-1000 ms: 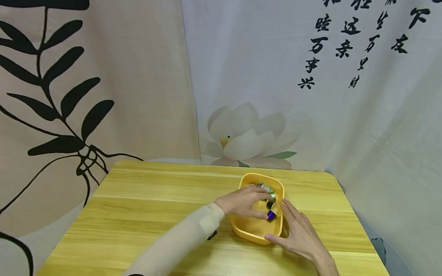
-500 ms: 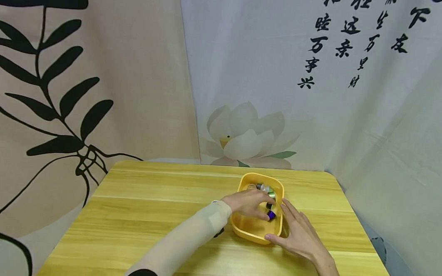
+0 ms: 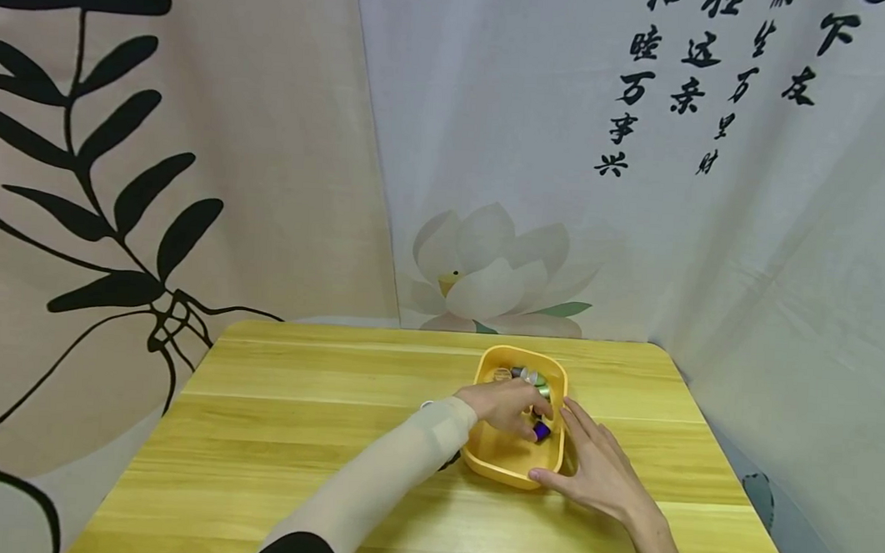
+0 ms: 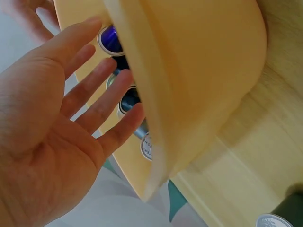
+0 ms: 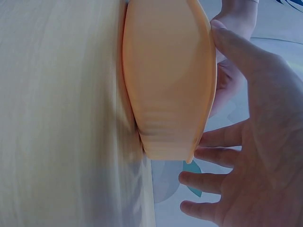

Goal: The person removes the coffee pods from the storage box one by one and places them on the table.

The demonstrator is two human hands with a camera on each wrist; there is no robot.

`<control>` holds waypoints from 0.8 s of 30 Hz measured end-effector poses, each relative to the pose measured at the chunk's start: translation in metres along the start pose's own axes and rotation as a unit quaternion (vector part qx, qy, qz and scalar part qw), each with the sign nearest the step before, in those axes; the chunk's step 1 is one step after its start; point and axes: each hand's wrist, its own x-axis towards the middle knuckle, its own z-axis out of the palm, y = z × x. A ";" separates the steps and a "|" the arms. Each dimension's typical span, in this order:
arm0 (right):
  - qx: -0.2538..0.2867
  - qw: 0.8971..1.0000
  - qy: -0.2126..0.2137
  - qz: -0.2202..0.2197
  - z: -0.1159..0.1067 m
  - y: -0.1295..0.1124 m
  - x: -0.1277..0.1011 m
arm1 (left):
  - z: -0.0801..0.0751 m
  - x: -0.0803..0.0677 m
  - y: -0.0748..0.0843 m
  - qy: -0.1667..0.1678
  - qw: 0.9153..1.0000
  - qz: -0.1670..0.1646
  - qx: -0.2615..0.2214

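Note:
My left hand [image 3: 507,405] reaches over the left side of a yellow plastic bin [image 3: 507,474]. In the left wrist view its fingers are extended and slightly spread over several small capsules, which look like coffee capsules. A purple capsule [image 4: 111,40] lies by the thumb tip; whether they touch is unclear. Dark capsules [image 4: 129,100] and one with a printed pale lid [image 4: 147,145] lie beside the fingertips. A green capsule [image 3: 543,390] sits toward the far right inside. My right hand [image 3: 603,473] rests against the bin's right side, thumb at the near corner, fingers straight along the rim.
The bin stands on a light wooden table [image 3: 314,437]. A dark green capsule [image 4: 286,213] with a silver rim is on the tabletop outside the bin, mostly behind my left forearm in the head view. A printed cloth [image 3: 509,146] hangs behind the table.
My left hand has moved a little right and deeper into the bin, uncovering a pale-lidded capsule at the far left inside. The right hand stays in place.

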 end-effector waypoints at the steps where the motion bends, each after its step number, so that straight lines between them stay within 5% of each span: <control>1: 0.000 1.000 0.000 0.001 0.000 0.000 0.000 | 0.000 0.001 0.001 -0.005 1.000 -0.002 -0.001; 24: 0.008 1.000 0.004 -0.003 0.002 -0.001 -0.001 | 0.013 0.020 -0.005 -0.005 1.000 -0.020 -0.023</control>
